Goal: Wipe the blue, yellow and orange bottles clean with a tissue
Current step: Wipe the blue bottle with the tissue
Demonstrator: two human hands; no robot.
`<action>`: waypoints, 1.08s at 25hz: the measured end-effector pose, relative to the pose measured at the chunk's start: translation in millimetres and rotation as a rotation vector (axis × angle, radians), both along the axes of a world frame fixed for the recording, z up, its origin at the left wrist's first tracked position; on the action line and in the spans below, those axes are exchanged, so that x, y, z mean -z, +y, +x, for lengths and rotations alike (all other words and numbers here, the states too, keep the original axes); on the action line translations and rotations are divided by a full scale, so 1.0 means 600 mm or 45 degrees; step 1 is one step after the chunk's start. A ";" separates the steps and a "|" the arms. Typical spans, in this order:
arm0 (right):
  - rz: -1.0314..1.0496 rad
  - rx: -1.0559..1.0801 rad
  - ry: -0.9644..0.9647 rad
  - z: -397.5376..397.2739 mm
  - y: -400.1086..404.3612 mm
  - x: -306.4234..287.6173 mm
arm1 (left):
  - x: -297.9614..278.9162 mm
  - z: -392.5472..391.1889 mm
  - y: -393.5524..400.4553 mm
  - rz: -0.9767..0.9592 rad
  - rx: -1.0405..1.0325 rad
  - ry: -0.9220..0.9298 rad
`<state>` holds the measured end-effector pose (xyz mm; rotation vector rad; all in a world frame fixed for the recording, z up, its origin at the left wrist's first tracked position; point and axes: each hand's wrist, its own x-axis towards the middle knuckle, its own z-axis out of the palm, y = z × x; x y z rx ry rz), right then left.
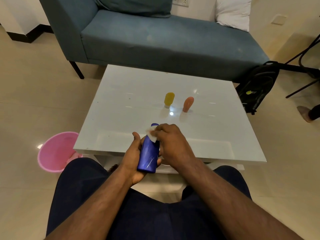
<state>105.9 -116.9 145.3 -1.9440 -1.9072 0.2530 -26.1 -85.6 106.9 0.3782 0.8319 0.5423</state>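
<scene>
Blue bottle held over the table's near edge, lower centre of frame, cap end pointing away. Left hand cradles it from below, fingers curled round the body. Right hand pinches a tissue against the bottle's neck. Yellow bottle and orange bottle stand mid-table, bare surface all round them. Pink bin at lower left.

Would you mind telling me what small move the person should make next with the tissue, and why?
Probably slide the tissue down the blue bottle toward its base. The right hand presses the tissue only near the top, while the left hand holds the bottle tilted over the table edge, and pale streaks show lower down.
</scene>
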 end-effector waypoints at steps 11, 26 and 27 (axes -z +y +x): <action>-0.052 -0.262 -0.183 -0.024 -0.014 0.012 | 0.007 0.000 -0.002 -0.083 -0.030 -0.001; -0.035 -0.013 0.028 -0.010 -0.008 -0.005 | 0.024 0.002 0.010 -0.014 -0.024 0.033; -0.028 -0.072 0.005 -0.020 -0.020 -0.001 | 0.023 0.001 0.011 -0.010 -0.030 0.037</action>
